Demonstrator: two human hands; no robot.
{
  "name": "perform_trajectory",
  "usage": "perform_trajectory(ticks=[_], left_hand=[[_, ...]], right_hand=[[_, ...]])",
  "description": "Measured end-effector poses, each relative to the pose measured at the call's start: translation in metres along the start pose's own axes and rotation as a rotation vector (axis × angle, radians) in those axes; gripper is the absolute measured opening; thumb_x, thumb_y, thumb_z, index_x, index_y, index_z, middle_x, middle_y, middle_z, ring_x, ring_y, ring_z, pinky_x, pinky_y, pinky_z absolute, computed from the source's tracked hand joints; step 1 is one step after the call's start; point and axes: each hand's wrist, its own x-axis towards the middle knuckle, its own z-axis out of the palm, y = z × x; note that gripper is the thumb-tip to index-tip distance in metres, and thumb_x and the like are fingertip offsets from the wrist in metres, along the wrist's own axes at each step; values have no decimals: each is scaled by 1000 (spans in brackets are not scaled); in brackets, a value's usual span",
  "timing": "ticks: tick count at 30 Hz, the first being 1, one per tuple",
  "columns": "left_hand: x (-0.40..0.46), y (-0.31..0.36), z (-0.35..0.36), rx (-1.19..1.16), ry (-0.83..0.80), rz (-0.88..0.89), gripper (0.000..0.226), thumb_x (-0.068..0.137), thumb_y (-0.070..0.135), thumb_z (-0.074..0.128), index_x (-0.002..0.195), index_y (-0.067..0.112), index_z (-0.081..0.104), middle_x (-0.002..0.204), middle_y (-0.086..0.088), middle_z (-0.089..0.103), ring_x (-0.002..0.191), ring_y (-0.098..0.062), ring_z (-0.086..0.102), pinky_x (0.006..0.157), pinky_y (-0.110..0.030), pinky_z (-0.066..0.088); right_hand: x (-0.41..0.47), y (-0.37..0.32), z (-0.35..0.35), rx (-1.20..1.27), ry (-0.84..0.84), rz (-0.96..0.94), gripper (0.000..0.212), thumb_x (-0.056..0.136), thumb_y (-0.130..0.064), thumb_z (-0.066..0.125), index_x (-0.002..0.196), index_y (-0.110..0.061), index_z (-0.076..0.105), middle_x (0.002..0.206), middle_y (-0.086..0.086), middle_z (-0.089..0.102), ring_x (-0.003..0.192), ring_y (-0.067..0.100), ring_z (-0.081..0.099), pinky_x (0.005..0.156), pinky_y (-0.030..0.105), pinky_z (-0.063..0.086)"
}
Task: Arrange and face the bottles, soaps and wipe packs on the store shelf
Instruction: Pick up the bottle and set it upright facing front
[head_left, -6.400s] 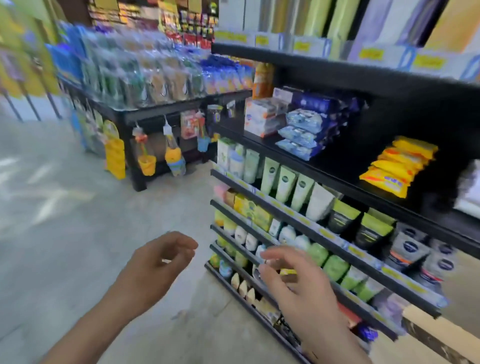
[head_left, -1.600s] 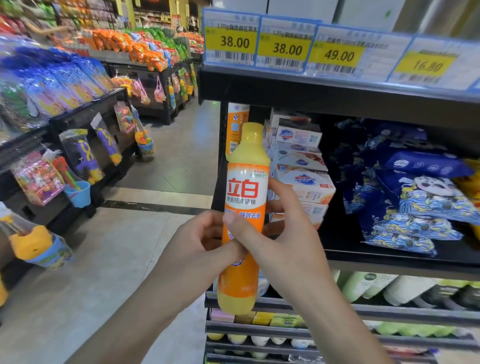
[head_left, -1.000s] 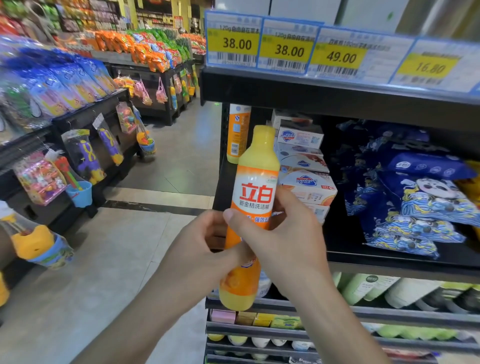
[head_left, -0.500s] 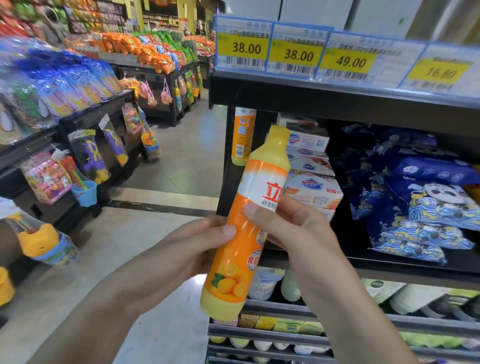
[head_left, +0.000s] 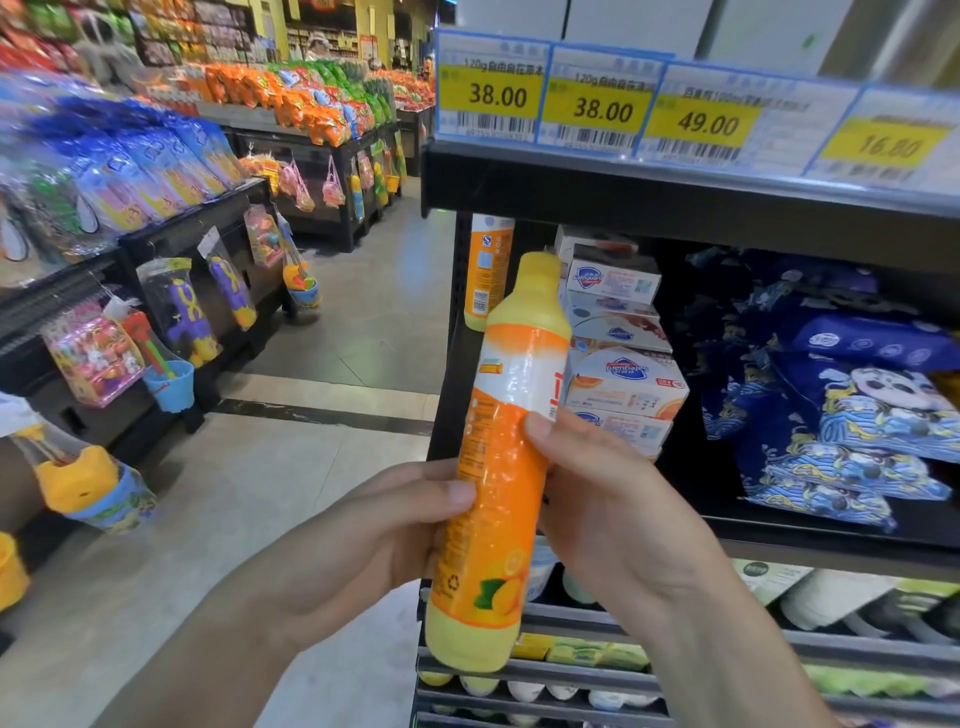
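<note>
Two hands are gripping one orange bottle (head_left: 498, 467) at mid-frame, in front of the shelf (head_left: 675, 192). The left hand (head_left: 374, 540) is curling around the lower body from 9 o'clock, thumb lying on the label; the right hand (head_left: 613, 514) is wrapping the middle from 3 o'clock. Compared with half a second ago, the bottle is standing nearer upright, cap toward 12 o'clock, and is rotated so the red brand lettering is turning away to its right edge, the fine-print side now facing the camera. Behind it, a second orange bottle (head_left: 488, 270) is standing at 12 o'clock, beside stacked soap boxes (head_left: 623, 384); blue wipe packs (head_left: 852, 415) are lying at 3 o'clock.
</note>
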Motion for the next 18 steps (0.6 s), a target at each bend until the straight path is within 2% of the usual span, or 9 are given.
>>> perform_trajectory(ticks=[1, 3, 6, 10, 13, 16, 18], left_hand=[[0, -1, -2, 10, -87, 45, 70, 70, 36, 81, 134, 11, 66, 130, -22, 68, 117, -34, 67, 99, -45, 56], [-4, -1, -7, 83, -144, 68, 63, 70, 53, 84, 126, 27, 72, 126, -11, 72, 118, -30, 69, 99, -43, 55], [-3, -1, -7, 170, -67, 97, 48, 74, 53, 74, 119, 37, 73, 122, -4, 75, 114, -24, 71, 96, -39, 55], [-7, 3, 1, 226, -33, 149, 41, 76, 51, 71, 115, 40, 74, 118, 0, 76, 109, -19, 73, 91, -33, 55], [-10, 6, 4, 245, -18, 163, 33, 83, 42, 70, 116, 39, 73, 117, 0, 77, 108, -19, 74, 89, -31, 56], [-10, 5, 7, 260, 24, 162, 38, 82, 41, 69, 118, 32, 73, 114, 0, 77, 106, -18, 74, 87, -30, 55], [-10, 4, 7, 262, 48, 166, 40, 81, 40, 71, 119, 29, 72, 113, 0, 77, 106, -18, 74, 87, -31, 55]], right_hand=[[0, 0, -1, 19, 0, 0, 48, 85, -34, 68, 126, -9, 70, 115, 16, 71, 108, 31, 64, 111, 62, 41], [-2, 0, -2, 48, -2, 0, 49, 85, -32, 66, 128, -8, 69, 126, 22, 68, 113, 35, 63, 114, 61, 36], [-3, 0, -5, 84, -36, 7, 50, 88, -30, 61, 132, -7, 65, 138, 26, 60, 130, 47, 52, 117, 64, 33], [-2, 0, -5, 185, -70, 20, 57, 85, -32, 61, 135, -5, 62, 140, 27, 59, 136, 50, 46, 117, 67, 31], [-3, -2, -1, 189, -61, 21, 55, 86, -37, 61, 132, -9, 66, 133, 20, 66, 131, 42, 56, 114, 59, 40], [-5, -6, 3, 48, -2, -4, 44, 86, -47, 64, 121, -21, 74, 127, 15, 71, 123, 38, 64, 110, 57, 45], [-5, -7, 8, -101, 70, -27, 44, 84, -51, 66, 120, -29, 73, 123, 7, 74, 117, 28, 69, 108, 54, 48]])
